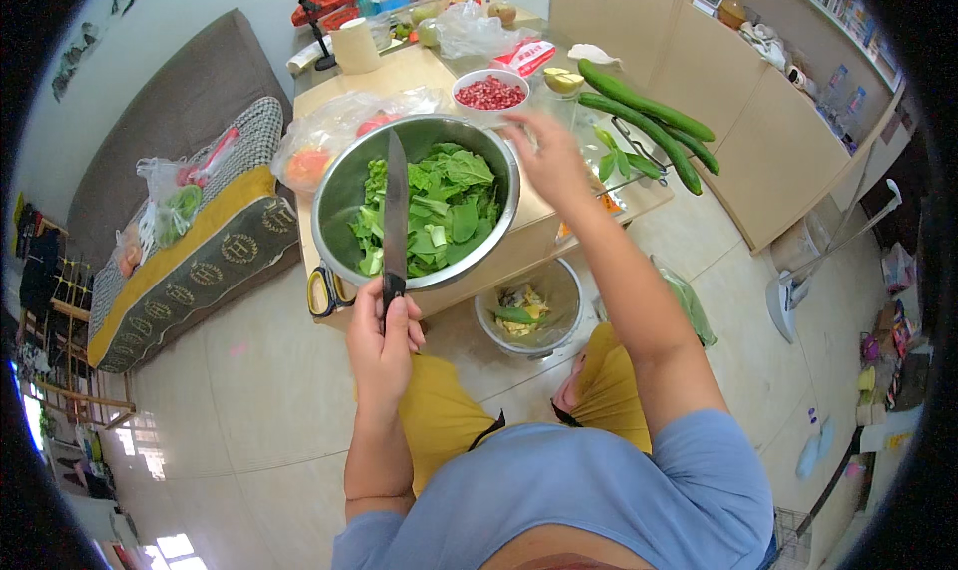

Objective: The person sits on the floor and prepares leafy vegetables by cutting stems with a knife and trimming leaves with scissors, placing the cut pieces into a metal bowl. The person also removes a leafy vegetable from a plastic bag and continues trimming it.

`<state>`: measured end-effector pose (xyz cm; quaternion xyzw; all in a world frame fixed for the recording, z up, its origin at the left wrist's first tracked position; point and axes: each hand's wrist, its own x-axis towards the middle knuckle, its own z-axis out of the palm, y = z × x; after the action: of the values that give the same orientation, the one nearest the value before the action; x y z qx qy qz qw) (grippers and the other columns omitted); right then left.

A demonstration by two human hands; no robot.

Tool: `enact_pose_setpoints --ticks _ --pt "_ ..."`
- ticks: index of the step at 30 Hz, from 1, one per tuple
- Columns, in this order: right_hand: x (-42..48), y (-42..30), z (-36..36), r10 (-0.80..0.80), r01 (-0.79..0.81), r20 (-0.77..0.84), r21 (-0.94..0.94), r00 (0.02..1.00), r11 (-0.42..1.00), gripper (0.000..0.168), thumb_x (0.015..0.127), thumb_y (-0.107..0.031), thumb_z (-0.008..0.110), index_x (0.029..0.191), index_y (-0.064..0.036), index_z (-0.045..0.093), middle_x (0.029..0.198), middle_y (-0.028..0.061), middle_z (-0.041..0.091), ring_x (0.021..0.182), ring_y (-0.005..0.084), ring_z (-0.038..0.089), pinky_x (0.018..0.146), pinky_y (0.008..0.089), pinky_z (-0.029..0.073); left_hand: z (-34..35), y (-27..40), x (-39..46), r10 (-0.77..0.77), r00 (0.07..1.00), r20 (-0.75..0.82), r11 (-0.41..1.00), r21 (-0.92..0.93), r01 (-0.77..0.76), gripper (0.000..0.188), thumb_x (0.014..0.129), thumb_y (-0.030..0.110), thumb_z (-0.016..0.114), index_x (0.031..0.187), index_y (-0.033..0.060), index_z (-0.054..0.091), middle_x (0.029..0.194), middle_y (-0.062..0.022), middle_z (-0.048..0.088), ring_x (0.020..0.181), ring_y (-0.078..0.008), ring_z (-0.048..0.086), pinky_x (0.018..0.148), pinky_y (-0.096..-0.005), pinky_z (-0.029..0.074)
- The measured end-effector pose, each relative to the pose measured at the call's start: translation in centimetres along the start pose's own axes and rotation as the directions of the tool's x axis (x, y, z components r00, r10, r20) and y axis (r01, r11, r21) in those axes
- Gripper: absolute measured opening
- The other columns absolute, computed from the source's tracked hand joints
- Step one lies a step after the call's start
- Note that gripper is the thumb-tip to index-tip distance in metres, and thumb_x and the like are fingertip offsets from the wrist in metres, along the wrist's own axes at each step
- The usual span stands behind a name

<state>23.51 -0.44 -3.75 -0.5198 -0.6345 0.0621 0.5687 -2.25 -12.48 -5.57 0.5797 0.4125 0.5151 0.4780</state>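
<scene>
My left hand [383,338] is closed around the black handle of a kitchen knife [396,211], its blade pointing away from me over a steel bowl [326,229]. Cut leafy greens [441,211] lie inside the bowl. Slightly blurred, my right hand [545,158] is raised just right of the bowl's rim, fingers apart and holding nothing that I can see. Beyond the bowl stands a white bowl [462,106] of pomegranate seeds [490,92]. Several long green cucumbers [644,106] lie to the right of my right hand, near some loose green leaves [617,160].
Yellow-and-black-handled scissors [320,291] lie at the table's near left corner. Bagged fruit [308,167] sits left of the bowl. A lined waste bin [569,308] with scraps stands on the floor below the table edge, and a green plastic bag [685,300] lies beside it.
</scene>
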Motion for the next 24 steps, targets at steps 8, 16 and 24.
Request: enact_pose_setpoints --ticks 8,16,24 --pt "-0.1 16.2 -5.6 0.225 -0.207 -0.096 -0.814 0.97 0.543 0.027 0.079 -0.012 0.055 0.104 -0.004 0.056 0.101 0.0147 0.059 0.095 0.0321 0.056 0.083 0.0422 0.045 0.8 -0.8 -0.4 -0.015 0.999 0.032 0.999 -0.046 0.016 0.023 0.091 0.009 0.045 0.112 -0.0018 0.044 0.078 -0.0042 0.056 0.056 -0.0051 0.05 0.048 -0.017 0.039" --pt "0.5 18.0 -7.2 0.383 -0.357 -0.15 -0.75 0.911 0.556 0.03 0.074 -0.015 0.06 0.102 -0.004 0.057 0.096 0.0174 0.059 0.091 0.0324 0.058 0.077 0.0411 0.047 1.1 -0.2 -0.8 -0.01 0.998 0.064 0.998 -0.064 0.014 0.025 0.091 0.009 0.045 0.113 -0.0017 0.043 0.079 -0.0038 0.055 0.06 -0.0053 0.05 0.052 -0.017 0.039" --pt "-8.7 4.3 -7.2 0.404 -0.397 -0.025 0.139 0.914 0.907 0.035 0.069 -0.01 0.069 0.1 -0.002 0.055 0.09 0.0078 0.052 0.079 0.0175 0.054 0.072 0.0286 0.045 5.3 0.0 -0.9 -0.037 0.972 0.231 0.996 0.083 0.018 0.028 0.079 0.007 0.062 0.105 -0.0014 0.056 0.075 0.002 0.05 0.065 -0.0049 0.045 0.06 -0.02 0.039"
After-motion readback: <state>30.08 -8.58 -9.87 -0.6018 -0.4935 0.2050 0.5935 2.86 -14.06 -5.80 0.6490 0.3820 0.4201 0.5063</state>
